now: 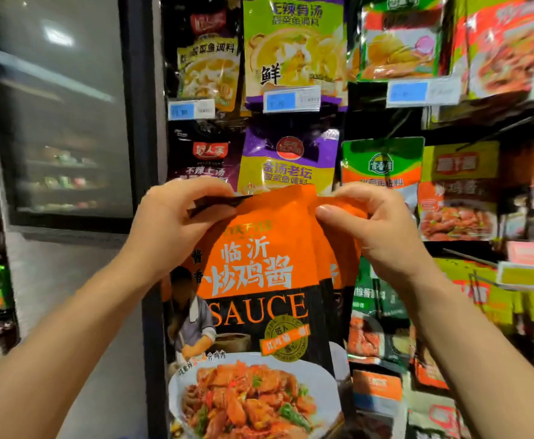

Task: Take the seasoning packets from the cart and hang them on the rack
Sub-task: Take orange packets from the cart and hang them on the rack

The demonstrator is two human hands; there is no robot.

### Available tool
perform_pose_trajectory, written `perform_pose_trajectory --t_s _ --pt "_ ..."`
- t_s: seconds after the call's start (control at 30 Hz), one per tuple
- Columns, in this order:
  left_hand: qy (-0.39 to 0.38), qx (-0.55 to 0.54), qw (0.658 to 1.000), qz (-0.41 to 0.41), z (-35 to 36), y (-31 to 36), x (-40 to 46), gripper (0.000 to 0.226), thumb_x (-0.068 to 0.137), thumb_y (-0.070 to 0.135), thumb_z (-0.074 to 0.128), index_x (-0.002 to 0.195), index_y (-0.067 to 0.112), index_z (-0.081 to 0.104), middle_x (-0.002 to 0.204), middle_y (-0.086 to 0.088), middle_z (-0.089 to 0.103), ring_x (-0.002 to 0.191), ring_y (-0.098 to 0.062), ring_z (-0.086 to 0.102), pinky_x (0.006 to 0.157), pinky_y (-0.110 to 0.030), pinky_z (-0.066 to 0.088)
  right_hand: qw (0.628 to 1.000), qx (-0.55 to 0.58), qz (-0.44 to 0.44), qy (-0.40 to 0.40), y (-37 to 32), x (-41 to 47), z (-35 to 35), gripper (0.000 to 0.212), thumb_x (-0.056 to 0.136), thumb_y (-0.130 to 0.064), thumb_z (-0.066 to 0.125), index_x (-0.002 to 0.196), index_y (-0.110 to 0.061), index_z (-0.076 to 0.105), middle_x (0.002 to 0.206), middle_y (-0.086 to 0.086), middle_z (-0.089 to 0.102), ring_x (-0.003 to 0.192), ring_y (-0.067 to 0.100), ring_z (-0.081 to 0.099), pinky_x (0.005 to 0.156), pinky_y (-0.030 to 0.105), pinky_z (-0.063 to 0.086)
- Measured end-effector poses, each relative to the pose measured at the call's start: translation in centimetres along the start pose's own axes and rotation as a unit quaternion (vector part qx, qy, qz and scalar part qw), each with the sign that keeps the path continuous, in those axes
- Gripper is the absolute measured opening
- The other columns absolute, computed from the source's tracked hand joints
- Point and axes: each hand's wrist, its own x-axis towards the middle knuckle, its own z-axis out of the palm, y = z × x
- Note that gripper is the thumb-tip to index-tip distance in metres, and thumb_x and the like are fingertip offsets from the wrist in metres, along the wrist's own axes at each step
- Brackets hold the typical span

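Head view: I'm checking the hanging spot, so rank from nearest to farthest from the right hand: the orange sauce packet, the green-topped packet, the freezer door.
1. Orange sauce packet: pinched at its top by the right hand.
2. Green-topped packet: on the rack just above that hand.
3. Freezer door: far left, beyond the left hand.

Both bare forearms rise from the lower corners, converging at chest height. Left hand (170, 217): fingers curled over, thumb beneath, pinching the top-left edge of the glossy orange-and-black sauce packets (259, 280). Right hand (376, 223): fingers curled, thumb extended inward, pinching the top-right edge.
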Motion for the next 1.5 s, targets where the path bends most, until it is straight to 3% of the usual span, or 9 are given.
perform_pose_trajectory --t_s 0.1,0.2,0.47,0.6,0.77,0.93,1.13,1.4,1.5 --pt "-0.019 -0.087 0.996 -0.007 2.0 1.5 0.8 0.027 0.077 0.021 0.074 0.098 0.034 0.064 0.095 0.028 0.061 0.091 0.009 0.059 0.085 -0.015 0.046 0.998 -0.061 0.006 0.032 -2.1 -1.8 -2.1 0.011 0.075 -0.016 0.071 0.069 -0.023 0.064 0.067 -0.012 0.064 0.064 0.004 0.058 0.059 0.019 0.046" --pt "-0.039 -0.170 0.984 -0.022 4.0 3.2 1.4 0.033 0.069 0.027 0.078 0.098 0.039 0.069 0.093 0.030 0.067 0.091 0.007 0.062 0.084 -0.016 0.047 0.991 -0.121 0.011 0.063 -3.7 -3.4 -4.7 0.011 0.074 -0.018 0.071 0.069 -0.024 0.064 0.067 -0.013 0.063 0.065 0.004 0.057 0.060 0.021 0.045" --pt "-0.037 -0.161 0.983 0.080 9.3 9.9 3.0 0.060 0.054 0.029 0.088 0.108 0.028 0.063 0.118 0.003 0.052 0.094 0.007 0.048 0.083 -0.005 0.037 0.977 -0.176 0.036 0.114 -5.2 -8.6 -12.7 0.006 0.072 -0.021 0.068 0.072 -0.016 0.064 0.065 -0.011 0.062 0.061 0.001 0.054 0.057 0.014 0.042" --pt "-0.047 -0.125 0.986 0.102 11.8 14.0 4.2 0.046 0.052 0.030 0.089 0.092 0.019 0.069 0.107 0.000 0.049 0.085 -0.002 0.048 0.076 -0.001 0.035 0.969 -0.189 0.049 0.152 -4.0 -10.7 -17.3 0.005 0.071 -0.024 0.069 0.072 -0.021 0.066 0.068 -0.014 0.064 0.063 -0.001 0.056 0.059 0.012 0.042" --pt "-0.135 -0.084 0.986 0.056 15.8 18.9 6.0 0.021 0.062 0.037 0.082 0.077 0.025 0.072 0.075 0.017 0.061 0.075 -0.001 0.058 0.061 -0.010 0.039 0.966 -0.191 0.049 0.169 -2.8 -12.0 -23.6 0.004 0.071 -0.026 0.069 0.072 -0.024 0.066 0.073 -0.014 0.066 0.068 0.000 0.058 0.063 0.014 0.045" --pt "-0.183 -0.081 0.979 0.045 20.5 23.5 6.7 0.016 0.072 0.031 0.077 0.086 0.024 0.075 0.076 0.022 0.063 0.085 0.008 0.058 0.065 -0.007 0.042 0.961 -0.235 0.046 0.139 -2.0 -12.5 -30.2 0.005 0.074 -0.030 0.067 0.071 -0.025 0.066 0.077 -0.010 0.067 0.067 0.003 0.059 0.063 0.018 0.047" --pt "-0.134 -0.096 0.986 0.031 25.1 27.5 7.0 0.011 0.076 0.031 0.072 0.085 0.025 0.072 0.077 0.016 0.065 0.074 0.002 0.061 0.063 -0.009 0.041 0.948 -0.294 0.022 0.123 -1.8 -12.1 -36.8 0.009 0.076 -0.031 0.066 0.073 -0.023 0.066 0.071 -0.010 0.066 0.067 0.006 0.060 0.065 0.025 0.047" --pt "-0.021 -0.086 0.994 0.065 28.1 28.8 8.3 0.012 0.076 0.019 0.076 0.087 0.014 0.074 0.082 0.017 0.063 0.082 0.002 0.057 0.069 -0.008 0.043 0.907 -0.366 -0.012 0.205 -2.6 -8.2 -44.5 0.012 0.074 -0.025 0.068 0.068 -0.032 0.059 0.072 -0.017 0.061 0.068 -0.003 0.055 0.069 0.020 0.043" --pt "0.023 -0.078 0.995 0.064 27.8 28.2 9.4 0.017 0.076 0.025 0.069 0.088 0.016 0.074 0.084 0.021 0.060 0.080 0.002 0.056 0.072 -0.009 0.041 0.893 -0.390 -0.018 0.225 -2.5 -6.4 -46.2 0.010 0.075 -0.019 0.069 0.078 -0.026 0.062 0.077 -0.009 0.062 0.073 0.007 0.057 0.073 0.025 0.045"
